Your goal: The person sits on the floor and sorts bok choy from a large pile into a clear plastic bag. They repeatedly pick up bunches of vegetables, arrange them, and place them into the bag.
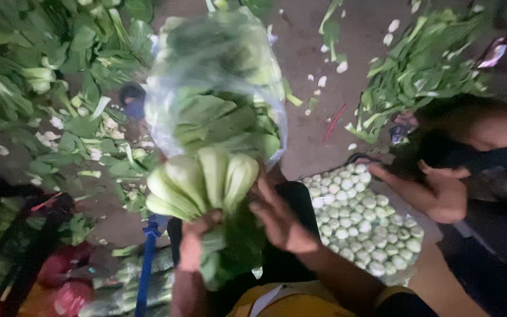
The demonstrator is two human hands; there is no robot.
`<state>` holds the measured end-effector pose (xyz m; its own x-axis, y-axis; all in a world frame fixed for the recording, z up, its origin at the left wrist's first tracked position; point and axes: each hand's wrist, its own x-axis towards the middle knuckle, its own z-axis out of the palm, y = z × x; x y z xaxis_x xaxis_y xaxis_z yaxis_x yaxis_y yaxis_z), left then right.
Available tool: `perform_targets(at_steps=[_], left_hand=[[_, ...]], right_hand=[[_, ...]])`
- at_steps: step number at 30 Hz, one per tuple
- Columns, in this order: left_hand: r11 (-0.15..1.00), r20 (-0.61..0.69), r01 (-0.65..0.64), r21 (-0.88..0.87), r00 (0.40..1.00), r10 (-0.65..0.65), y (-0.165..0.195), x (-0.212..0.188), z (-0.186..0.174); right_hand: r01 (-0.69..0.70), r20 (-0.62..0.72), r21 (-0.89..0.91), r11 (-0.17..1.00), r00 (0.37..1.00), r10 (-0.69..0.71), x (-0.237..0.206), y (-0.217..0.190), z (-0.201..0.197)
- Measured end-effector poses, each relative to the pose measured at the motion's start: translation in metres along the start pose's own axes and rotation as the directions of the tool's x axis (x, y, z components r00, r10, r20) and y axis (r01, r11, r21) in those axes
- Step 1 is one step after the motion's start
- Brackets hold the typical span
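Head view: loose greens (42,76), packed crate (362,226) flank bok choy bundle (203,179)

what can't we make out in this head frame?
- Left hand: fingers hidden behind the bok choy bundle; grip unclear.
- Right hand: motion-blurred; contact with the bundle uncertain.
- Clear plastic bag: glare and blur mask its opening and what holds it up.
- Packed bok choy stems: container edges hidden, partly behind another person's hand.
- Blue pole: cut off at the bottom edge.
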<state>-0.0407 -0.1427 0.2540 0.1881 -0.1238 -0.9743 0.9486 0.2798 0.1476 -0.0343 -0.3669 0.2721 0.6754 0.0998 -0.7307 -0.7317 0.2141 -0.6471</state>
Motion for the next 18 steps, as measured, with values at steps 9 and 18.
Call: perform_targets(at_steps=[9, 18], left_hand=[[0.948, 0.180, -0.302, 0.103, 0.943, 0.280, 0.076, 0.018, 0.021], [0.254, 0.521, -0.576, 0.777, 0.815, 0.254, 0.123, 0.137, 0.111]], right_hand=[[-0.206, -0.414, 0.353, 0.913, 0.840, 0.350, 0.134, 0.037, -0.119], [0.170, -0.411, -0.339, 0.925, 0.858, -0.308, 0.119, -0.012, -0.132]])
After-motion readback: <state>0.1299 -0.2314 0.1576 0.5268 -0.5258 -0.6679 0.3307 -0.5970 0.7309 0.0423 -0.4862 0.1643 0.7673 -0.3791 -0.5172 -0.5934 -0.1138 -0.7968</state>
